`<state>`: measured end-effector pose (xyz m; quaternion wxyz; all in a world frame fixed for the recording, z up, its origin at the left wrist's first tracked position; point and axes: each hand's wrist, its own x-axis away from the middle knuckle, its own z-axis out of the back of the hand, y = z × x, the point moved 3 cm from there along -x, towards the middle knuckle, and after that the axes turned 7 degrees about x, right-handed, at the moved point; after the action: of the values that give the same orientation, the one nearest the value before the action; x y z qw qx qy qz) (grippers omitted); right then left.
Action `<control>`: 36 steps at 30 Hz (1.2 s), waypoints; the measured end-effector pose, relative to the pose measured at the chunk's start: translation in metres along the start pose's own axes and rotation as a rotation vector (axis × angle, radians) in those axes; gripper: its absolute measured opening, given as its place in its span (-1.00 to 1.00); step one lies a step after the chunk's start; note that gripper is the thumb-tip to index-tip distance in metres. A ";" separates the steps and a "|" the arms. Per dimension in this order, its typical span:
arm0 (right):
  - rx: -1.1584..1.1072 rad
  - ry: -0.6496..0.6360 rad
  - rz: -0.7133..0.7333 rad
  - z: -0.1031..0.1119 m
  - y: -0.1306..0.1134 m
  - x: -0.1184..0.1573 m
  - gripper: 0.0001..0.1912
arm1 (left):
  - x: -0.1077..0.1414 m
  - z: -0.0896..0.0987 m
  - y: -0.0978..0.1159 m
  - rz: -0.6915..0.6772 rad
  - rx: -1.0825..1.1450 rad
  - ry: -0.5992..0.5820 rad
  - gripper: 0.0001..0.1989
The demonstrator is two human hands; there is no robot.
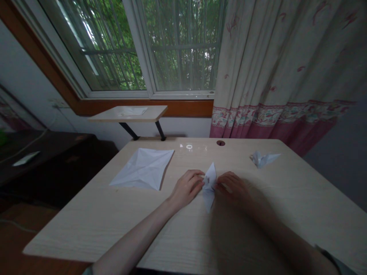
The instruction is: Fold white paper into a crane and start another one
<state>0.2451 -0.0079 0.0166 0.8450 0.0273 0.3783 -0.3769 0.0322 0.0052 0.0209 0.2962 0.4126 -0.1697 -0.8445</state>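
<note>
A partly folded white paper (210,183) stands between my hands near the middle of the desk, its pointed ends up and down in view. My left hand (187,187) pinches its left edge with thumb and fingers. From the other side my right hand (233,188) grips the paper's right edge, its fingers curled and in shadow. Over to the right lies a folded paper crane (263,158). On the left a creased white paper sheet (145,170) is spread flat.
The wooden desk (129,225) has a small raised shelf (106,114) at its back left, with white paper (134,111) on it. A round cable hole (220,143) is near the back edge. Behind are a window and a curtain (258,114). A dark table (57,149) stands at left.
</note>
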 end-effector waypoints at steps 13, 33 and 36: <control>0.035 0.024 -0.037 -0.005 0.009 0.003 -0.81 | 0.001 0.001 0.004 -0.049 0.027 -0.024 -0.92; -0.033 -0.058 0.175 0.003 -0.002 0.000 -0.86 | 0.002 -0.001 -0.002 0.095 0.268 0.054 -0.71; -0.037 -0.040 0.136 0.001 -0.001 0.003 -0.85 | 0.002 -0.004 -0.005 0.124 0.271 0.058 -0.74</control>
<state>0.2457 -0.0106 0.0157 0.8765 0.0299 0.3653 -0.3120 0.0321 0.0074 0.0146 0.2944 0.4616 -0.2987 -0.7817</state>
